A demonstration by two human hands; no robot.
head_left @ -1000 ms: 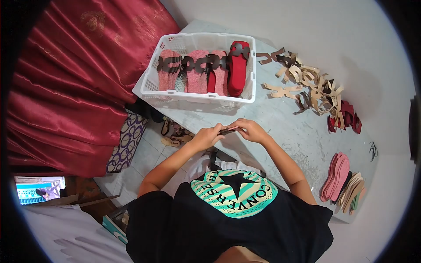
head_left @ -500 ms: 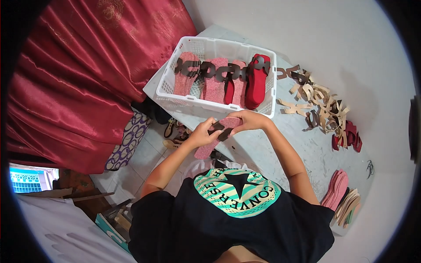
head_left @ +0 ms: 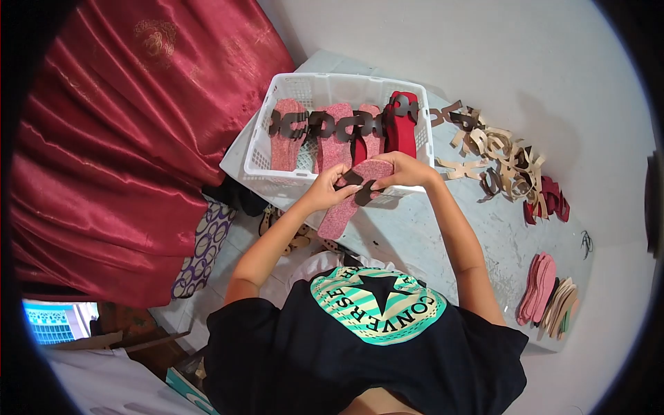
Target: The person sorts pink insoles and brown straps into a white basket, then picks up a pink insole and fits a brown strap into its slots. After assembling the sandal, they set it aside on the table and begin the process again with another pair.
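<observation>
A pink speckled sandal sole [head_left: 338, 220] with dark brown straps is held between both hands, tilted, in front of the white basket. My left hand [head_left: 328, 189] grips its left edge, the thumb resting on the strap [head_left: 364, 194]. My right hand [head_left: 407, 171] is closed around the upper right side, its thumb also at the strap. The fingers beneath the sole are hidden. Just beyond stands the basket [head_left: 325, 181], holding several pink soles [head_left: 288, 149] with brown straps and red sandals [head_left: 402, 131].
Right of the basket lies a pile of beige and brown straps [head_left: 508, 155], with red straps [head_left: 551, 197] beside it. Pink soles [head_left: 537, 287] and a beige stack [head_left: 559, 310] sit near the table's [head_left: 443, 242] right edge. A red curtain [head_left: 138, 152] hangs at left.
The sole and both hands have moved slightly up and now overlap the basket's front edge. The view has shifted a little. Both hands keep their hold.
</observation>
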